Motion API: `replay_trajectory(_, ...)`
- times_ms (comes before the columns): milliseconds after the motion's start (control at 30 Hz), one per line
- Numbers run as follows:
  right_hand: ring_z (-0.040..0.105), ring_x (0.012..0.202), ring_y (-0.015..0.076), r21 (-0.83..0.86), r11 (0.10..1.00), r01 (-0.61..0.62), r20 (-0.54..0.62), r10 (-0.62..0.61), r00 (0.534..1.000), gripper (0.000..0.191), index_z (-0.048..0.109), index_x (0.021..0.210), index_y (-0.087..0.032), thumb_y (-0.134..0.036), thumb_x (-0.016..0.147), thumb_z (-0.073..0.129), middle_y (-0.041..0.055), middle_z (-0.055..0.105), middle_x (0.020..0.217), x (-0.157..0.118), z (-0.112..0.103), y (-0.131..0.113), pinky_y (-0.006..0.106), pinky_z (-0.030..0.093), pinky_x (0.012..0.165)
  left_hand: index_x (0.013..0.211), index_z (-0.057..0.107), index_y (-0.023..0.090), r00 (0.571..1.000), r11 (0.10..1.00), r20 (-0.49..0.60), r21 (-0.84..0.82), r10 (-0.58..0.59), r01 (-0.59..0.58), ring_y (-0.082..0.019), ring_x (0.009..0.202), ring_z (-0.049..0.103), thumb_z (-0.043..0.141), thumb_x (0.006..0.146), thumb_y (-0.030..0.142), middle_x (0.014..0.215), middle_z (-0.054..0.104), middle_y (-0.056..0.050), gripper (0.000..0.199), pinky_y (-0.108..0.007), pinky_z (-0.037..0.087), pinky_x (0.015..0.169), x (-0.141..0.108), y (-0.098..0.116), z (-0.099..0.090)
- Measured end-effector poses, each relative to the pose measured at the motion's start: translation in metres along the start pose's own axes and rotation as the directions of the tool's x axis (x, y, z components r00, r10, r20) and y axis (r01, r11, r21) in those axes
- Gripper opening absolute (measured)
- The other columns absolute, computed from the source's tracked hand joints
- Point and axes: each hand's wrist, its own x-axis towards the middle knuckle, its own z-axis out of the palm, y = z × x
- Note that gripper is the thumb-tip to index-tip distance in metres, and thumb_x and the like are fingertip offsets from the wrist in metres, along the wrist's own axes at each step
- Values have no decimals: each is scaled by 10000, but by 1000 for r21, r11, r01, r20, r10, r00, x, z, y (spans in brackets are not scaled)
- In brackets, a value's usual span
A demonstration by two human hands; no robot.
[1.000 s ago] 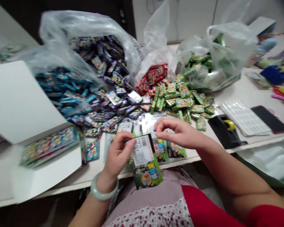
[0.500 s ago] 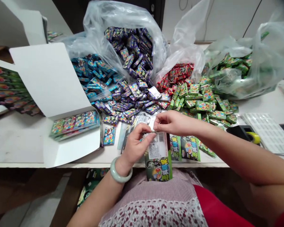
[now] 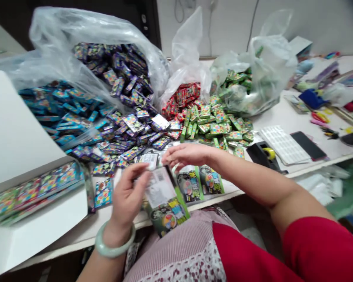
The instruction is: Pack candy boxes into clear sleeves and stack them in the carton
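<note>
My left hand [image 3: 128,196], with a pale green bangle at the wrist, has thumb and forefinger closed on the upper left of a printed black-and-green pouch [image 3: 166,217]. The pouch hangs tilted over the table edge, a white barcode label [image 3: 159,190] across its upper part. Reaching across from the right, my right hand [image 3: 184,154] has its fingers bent in at the pouch's top right corner; slight blur softens its fingertips. More such pouches [image 3: 210,180] lie under my right forearm. Small green candy boxes [image 3: 220,128] and purple candy boxes [image 3: 135,125] are heaped behind my hands.
Blue boxes [image 3: 67,105] and red boxes [image 3: 184,98] spill from plastic bags [image 3: 188,43] at the back. An open white carton [image 3: 23,129] with flat packs stands at left. A tape dispenser [image 3: 263,154], label sheets [image 3: 285,145] and a dark phone [image 3: 307,145] lie right.
The view has swung to the right, showing more table there. The pouch has tilted, and its label side still faces up. Both hands remain at its top edge.
</note>
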Motion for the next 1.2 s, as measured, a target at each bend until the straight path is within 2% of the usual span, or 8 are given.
replay_trajectory(100, 610, 862, 140, -280, 934, 220, -428, -327, 843, 117, 599, 953, -181, -246, 867, 554, 41, 658, 951, -49, -37, 23, 282, 476, 766, 1043, 637, 262, 924, 958, -288, -211, -252, 196, -148, 886, 603, 639, 838, 335, 996, 657, 17, 218, -267, 512, 761, 9, -22, -19)
replay_trajectory(167, 600, 841, 161, -509, 858, 66, -601, -410, 686, 141, 597, 943, -176, -287, 877, 541, 48, 657, 922, -82, -56, 51, 302, 464, 764, 1043, 623, 305, 869, 892, -283, -332, -406, 308, -163, 935, 620, 663, 817, 321, 1037, 662, 41, 230, -288, 538, 747, 8, -43, -31)
replay_trajectory(333, 629, 866, 206, -621, 673, -402, -684, -214, 697, 163, 606, 1004, -163, -234, 871, 544, 87, 688, 971, -117, -61, 116, 304, 441, 744, 1164, 551, 330, 852, 856, -82, -11, -516, 517, -264, 965, 640, 711, 753, 451, 998, 664, -9, 457, -412, 567, 760, -12, -83, -52)
replay_trajectory(467, 647, 882, 226, -597, 597, -535, -744, -165, 647, 269, 580, 1120, -154, -279, 883, 554, 118, 690, 1029, -106, -53, 127, 295, 431, 719, 1397, 348, 302, 965, 771, 230, 635, -123, -53, -434, 1329, 369, 762, 661, 499, 1458, 398, -145, 868, -628, 368, 1022, -12, -86, -54)
replay_trajectory(600, 643, 877, 217, -597, 618, -512, -745, -189, 640, 303, 586, 1139, -157, -282, 864, 602, 96, 690, 1031, -91, -44, 122, 293, 445, 726, 1486, 171, 285, 789, 628, 613, 600, 38, -496, -438, 1417, 200, 669, 743, 465, 1566, 200, -158, 912, -613, 253, 1094, 10, -95, -44)
replay_trajectory(933, 544, 1118, 240, -832, 524, -182, -454, -455, 766, 332, 620, 1198, -180, -224, 869, 624, 112, 607, 1217, -68, -24, 125, 386, 426, 976, 1456, 269, 320, 711, 591, 702, 556, 43, -584, -376, 1285, 441, 561, 813, 532, 1455, 394, -128, 738, -522, 387, 1014, 32, -113, -40)
replay_trajectory(1100, 559, 1102, 289, -686, 544, -484, -728, -525, 441, 446, 549, 1264, -116, -298, 864, 628, 167, 628, 1154, -80, -80, 114, 418, 434, 949, 1404, 362, 286, 803, 619, 583, 586, 127, -523, -327, 1132, 532, 584, 807, 540, 1246, 522, -107, 686, -504, 450, 956, 37, -85, -37)
replay_trajectory(1200, 610, 984, 325, -586, 505, -634, -807, -435, 400, 729, 416, 1397, -109, -417, 798, 693, 175, 666, 1044, -73, -99, 107, 421, 470, 843, 1401, 372, 243, 849, 650, 493, 585, 191, -486, -328, 1140, 512, 582, 794, 586, 1235, 498, -120, 728, -521, 453, 967, 38, -64, -29)
